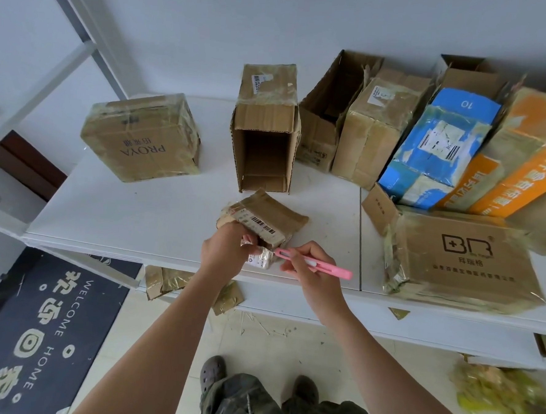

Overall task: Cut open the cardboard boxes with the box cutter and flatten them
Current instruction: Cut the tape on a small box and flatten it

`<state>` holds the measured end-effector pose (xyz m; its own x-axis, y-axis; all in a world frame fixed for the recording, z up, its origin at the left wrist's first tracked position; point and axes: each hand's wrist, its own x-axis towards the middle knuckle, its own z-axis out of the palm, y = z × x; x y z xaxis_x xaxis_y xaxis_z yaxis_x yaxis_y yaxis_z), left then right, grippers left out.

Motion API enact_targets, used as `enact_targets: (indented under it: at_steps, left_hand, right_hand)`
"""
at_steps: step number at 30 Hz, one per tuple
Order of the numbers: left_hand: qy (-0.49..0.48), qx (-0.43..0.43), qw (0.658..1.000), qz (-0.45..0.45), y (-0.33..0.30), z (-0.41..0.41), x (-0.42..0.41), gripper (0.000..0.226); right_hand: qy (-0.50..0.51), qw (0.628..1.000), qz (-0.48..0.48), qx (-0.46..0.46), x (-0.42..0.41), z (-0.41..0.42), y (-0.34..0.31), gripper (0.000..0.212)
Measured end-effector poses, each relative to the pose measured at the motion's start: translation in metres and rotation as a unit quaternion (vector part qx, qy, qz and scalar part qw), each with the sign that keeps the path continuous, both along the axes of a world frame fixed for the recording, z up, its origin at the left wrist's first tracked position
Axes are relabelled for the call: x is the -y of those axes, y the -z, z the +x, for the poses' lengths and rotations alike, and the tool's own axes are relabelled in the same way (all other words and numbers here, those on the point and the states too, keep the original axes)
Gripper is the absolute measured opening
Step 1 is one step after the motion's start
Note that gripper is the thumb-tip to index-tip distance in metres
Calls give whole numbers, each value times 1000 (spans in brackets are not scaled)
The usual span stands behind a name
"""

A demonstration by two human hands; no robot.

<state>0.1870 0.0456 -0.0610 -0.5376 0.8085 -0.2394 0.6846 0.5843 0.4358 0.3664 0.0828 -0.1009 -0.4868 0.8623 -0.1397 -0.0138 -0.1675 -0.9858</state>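
Lying at the near edge of the white tabletop (136, 217): one small taped cardboard box (264, 220), barcode label up. Left hand (225, 252), fingers curled round its near end, gripping it. Right hand (309, 268), fingers pinching a pink box cutter (313, 263), tip touching the box's near corner. Behind: sealed PROYA box (141, 136); open-ended carton (265, 132); further cartons at right, among them a blue one (441, 146) and a BR-marked box (466, 260). On floor: torn cardboard scraps (165, 280), welcome mat (43, 330)
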Motion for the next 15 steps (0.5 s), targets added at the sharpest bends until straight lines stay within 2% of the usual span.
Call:
enact_targets:
  at_steps: [6,10,15]
  left_hand:
    - [4,14,1000,-15,0,-3,4,13]
    - [19,50,998,-21,-9,-6,1,7]
    - [2,74,997,-27,-12,-5,-5,18]
  right_hand:
    - [-8,1000,17,12,8,5,2,15]
    - [-19,1000,22,11,5,12,-4,17]
    - [-27,999,26,7,-1,15,-13,16]
